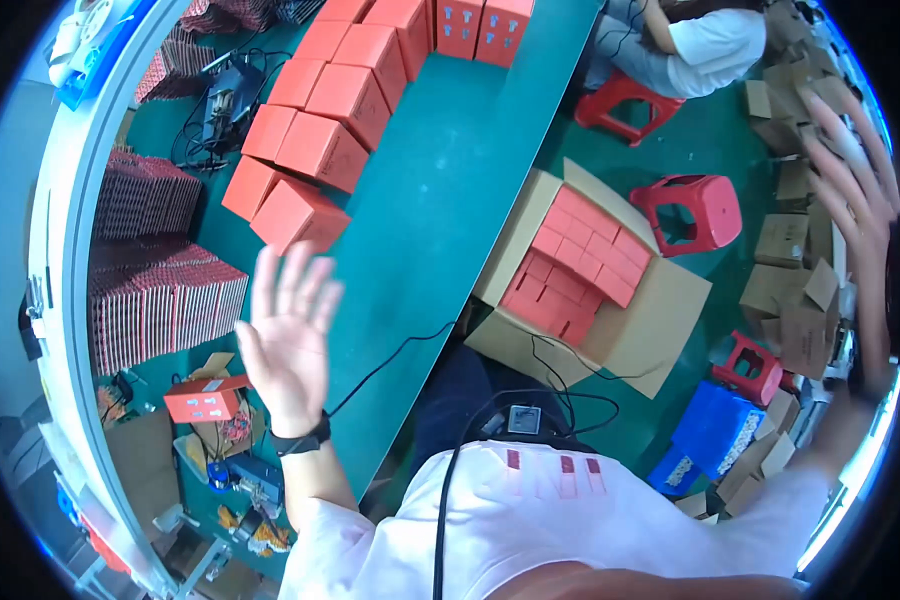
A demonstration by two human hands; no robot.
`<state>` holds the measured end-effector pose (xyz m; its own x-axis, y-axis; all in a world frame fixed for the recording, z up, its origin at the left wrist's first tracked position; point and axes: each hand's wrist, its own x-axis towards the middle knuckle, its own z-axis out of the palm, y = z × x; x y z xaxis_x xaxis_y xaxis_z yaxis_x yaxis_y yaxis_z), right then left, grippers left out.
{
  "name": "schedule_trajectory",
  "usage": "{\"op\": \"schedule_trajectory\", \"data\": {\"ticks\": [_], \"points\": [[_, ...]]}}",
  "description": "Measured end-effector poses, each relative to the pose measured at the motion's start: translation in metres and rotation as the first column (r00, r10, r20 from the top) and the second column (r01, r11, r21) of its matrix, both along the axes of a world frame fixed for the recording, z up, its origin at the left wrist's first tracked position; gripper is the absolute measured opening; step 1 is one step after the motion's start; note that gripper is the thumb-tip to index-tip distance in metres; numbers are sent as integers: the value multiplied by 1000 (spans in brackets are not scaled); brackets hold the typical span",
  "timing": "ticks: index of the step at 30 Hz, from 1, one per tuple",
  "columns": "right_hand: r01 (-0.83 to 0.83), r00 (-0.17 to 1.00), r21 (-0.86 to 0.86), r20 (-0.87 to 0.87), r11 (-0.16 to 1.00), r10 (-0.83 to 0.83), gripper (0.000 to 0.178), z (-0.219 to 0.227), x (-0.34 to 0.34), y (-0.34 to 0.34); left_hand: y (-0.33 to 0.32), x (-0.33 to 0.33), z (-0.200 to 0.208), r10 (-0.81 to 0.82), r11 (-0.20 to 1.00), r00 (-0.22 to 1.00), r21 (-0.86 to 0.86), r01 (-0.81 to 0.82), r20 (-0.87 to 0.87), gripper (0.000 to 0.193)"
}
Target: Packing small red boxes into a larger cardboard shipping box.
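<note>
My left hand (288, 345) is raised palm up above the green table (450, 170), fingers spread and nothing in it. A dark band circles its wrist. Just beyond the fingertips lies the nearest of several red boxes (297, 215), which stand in rows along the table's left side. Far out to the right, my right hand (855, 175) is lifted with its fingers apart, a little blurred, and it holds nothing. Behind it in the picture are stacked brown cartons (782, 240). An open cardboard carton (660, 320) packed with small red boxes (580, 250) sits between my two hands, right of the table.
Two red stools (715, 212) stand beyond the open carton, and a person (715, 50) sits at the far right of the table. Tall stacks of flat red-edged cardboard (175, 310) fill the left. A black cable (395, 355) crosses the table edge. A blue box (715, 430) lies at right.
</note>
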<state>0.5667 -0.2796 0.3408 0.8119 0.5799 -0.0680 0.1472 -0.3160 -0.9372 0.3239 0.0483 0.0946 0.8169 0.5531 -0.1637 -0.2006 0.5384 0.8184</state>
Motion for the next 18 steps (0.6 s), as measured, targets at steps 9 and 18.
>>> {"op": "schedule_trajectory", "data": {"ticks": [9, 18], "points": [[-144, 986, -140, 59, 980, 154, 90, -313, 191, 320, 100, -17, -143, 179, 961, 917, -136, -240, -356, 101], [126, 730, -308, 672, 943, 122, 69, -392, 206, 385, 80, 62, -152, 420, 885, 831, -39, -464, -365, 89]]}}
